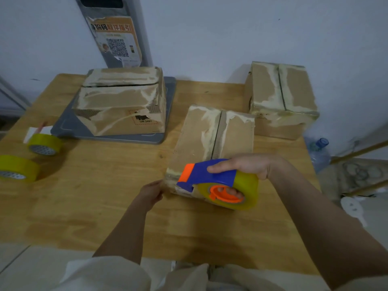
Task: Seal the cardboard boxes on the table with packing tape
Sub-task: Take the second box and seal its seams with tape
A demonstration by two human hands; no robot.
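Three worn cardboard boxes stand on the wooden table point(105, 206). The nearest box point(212, 139) lies in the middle, its top flaps meeting along a dark seam. My right hand point(245, 166) grips a blue and orange tape dispenser point(210, 175) loaded with a yellowish roll, fingers through the core, held at the box's near end. My left hand point(152, 192) holds the box's near left corner. A second box point(121, 101) sits at the back left on a grey tray point(69, 127). The third box point(281, 99) stands at the back right.
Two spare yellow tape rolls point(45, 142) point(17, 168) lie near the table's left edge. A grey post with a torn poster point(117, 38) rises behind the table. A blue water bottle point(319, 152) stands on the floor to the right.
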